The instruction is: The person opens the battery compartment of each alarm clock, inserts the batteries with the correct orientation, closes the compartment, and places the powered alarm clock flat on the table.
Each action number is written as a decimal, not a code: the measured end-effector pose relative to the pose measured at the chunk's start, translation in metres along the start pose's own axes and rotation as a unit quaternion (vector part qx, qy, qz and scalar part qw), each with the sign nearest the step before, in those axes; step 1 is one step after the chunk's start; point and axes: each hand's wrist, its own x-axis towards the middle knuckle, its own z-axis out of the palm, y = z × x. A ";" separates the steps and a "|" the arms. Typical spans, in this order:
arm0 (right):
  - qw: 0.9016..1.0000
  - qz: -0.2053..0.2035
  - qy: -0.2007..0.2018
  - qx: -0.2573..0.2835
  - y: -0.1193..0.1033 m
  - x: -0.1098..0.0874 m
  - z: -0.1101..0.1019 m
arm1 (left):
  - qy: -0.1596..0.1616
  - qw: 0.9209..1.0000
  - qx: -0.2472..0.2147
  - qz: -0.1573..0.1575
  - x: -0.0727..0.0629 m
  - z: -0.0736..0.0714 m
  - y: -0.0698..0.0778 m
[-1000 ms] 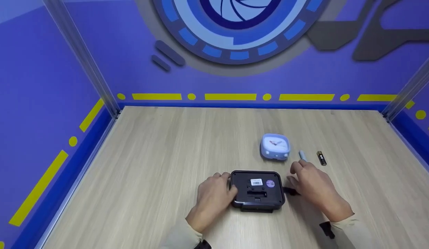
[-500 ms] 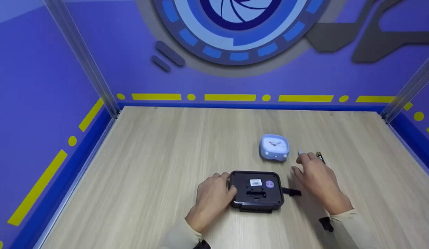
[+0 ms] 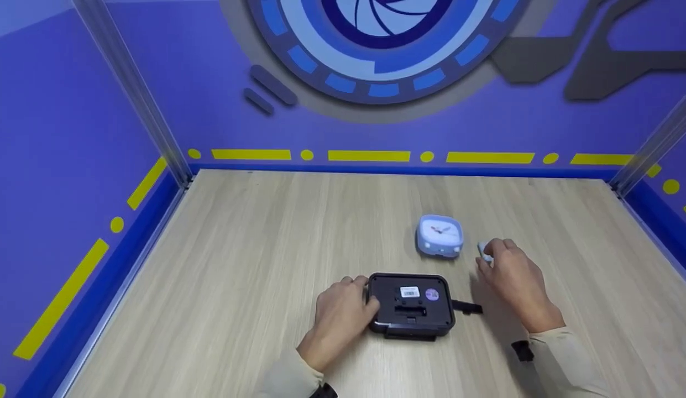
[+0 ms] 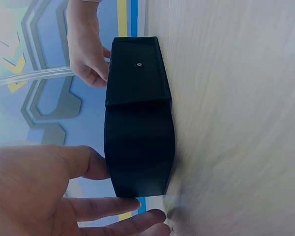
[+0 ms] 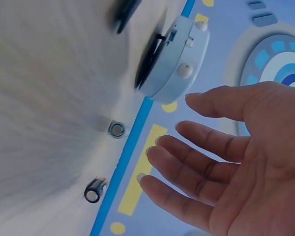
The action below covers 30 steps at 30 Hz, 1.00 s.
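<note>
My left hand (image 3: 343, 309) grips the left side of a black box-shaped device (image 3: 384, 312), thumb on top and fingers against its side. The device lies back up, showing a battery slot, a white label and a round purple sticker. A flat black strip (image 3: 469, 307) sticks out at its right side; whether it is joined, I cannot tell. My right hand (image 3: 514, 279) hovers with loosely bent fingers over a light blue battery (image 3: 482, 251), partly covered in the head view. The right wrist view shows that battery (image 5: 117, 129) apart from the fingers, with a black battery (image 5: 93, 191) beyond it.
A light blue alarm clock (image 3: 440, 236) lies face up behind the black device, left of the batteries. The wooden tabletop (image 3: 254, 265) is bordered by blue-purple panels (image 3: 348, 132) at the back and sides.
My right hand has moved right and away from me, off the black strip. It now hides the black battery in the head view. The left hand and the black device have stayed put.
</note>
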 end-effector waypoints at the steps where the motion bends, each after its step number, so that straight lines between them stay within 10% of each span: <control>1: 1.000 0.004 -0.003 0.001 0.001 0.001 0.001 | -0.001 1.000 0.001 -0.001 0.000 0.000 0.000; 30: 0.994 0.074 -0.081 0.017 0.027 0.022 0.012 | 0.001 1.000 0.006 0.000 0.000 0.000 0.001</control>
